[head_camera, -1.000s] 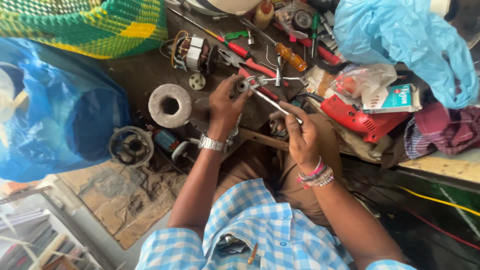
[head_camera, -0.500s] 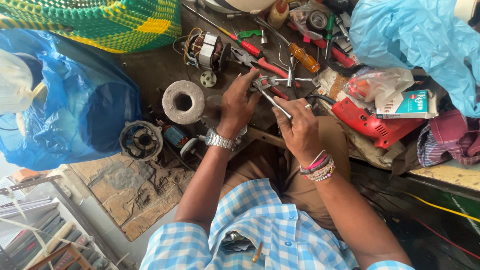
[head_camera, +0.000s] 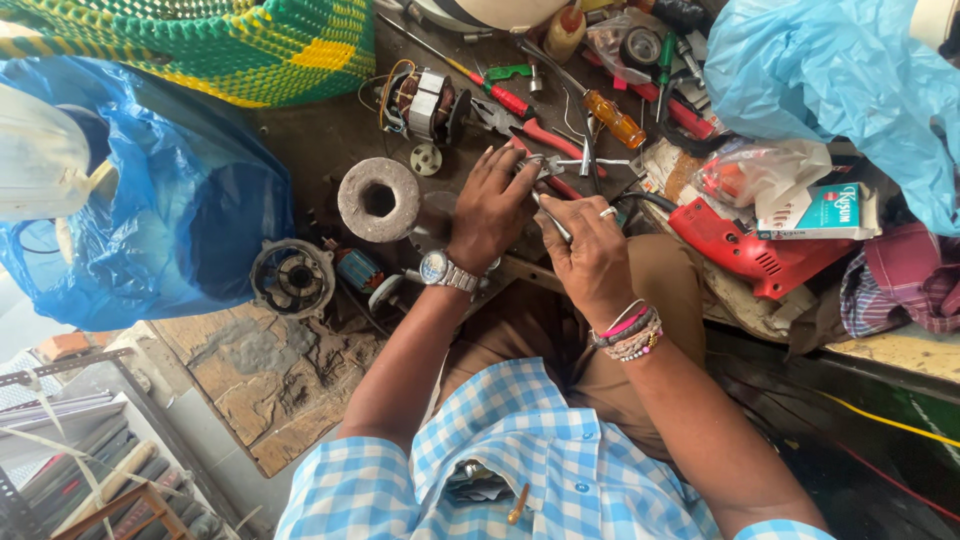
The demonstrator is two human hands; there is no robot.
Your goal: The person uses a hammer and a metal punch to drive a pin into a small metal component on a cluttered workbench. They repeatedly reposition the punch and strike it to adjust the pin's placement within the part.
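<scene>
Small metal part (head_camera: 540, 168), over the cluttered table (head_camera: 330, 130): left hand (head_camera: 492, 205) grips it closed; right hand (head_camera: 590, 245) grips a thin metal tool (head_camera: 552, 218) applied to it. Fitting stage; steady alignment needed.

- The left hand (head_camera: 495, 205) and right hand (head_camera: 590, 250) sit close together, hemmed in by clutter on the counter (head_camera: 320, 135).
- Ahead: red-handled pliers (head_camera: 530, 130), an orange screwdriver (head_camera: 612, 118) and a wound motor core (head_camera: 420, 100) block the way.
- Left: a grey ring (head_camera: 378, 200) stands just beside the left hand; bare counter lies beyond it.
- Right: a red power tool (head_camera: 745, 250) and a blue plastic bag (head_camera: 850, 80) crowd that side.
</scene>
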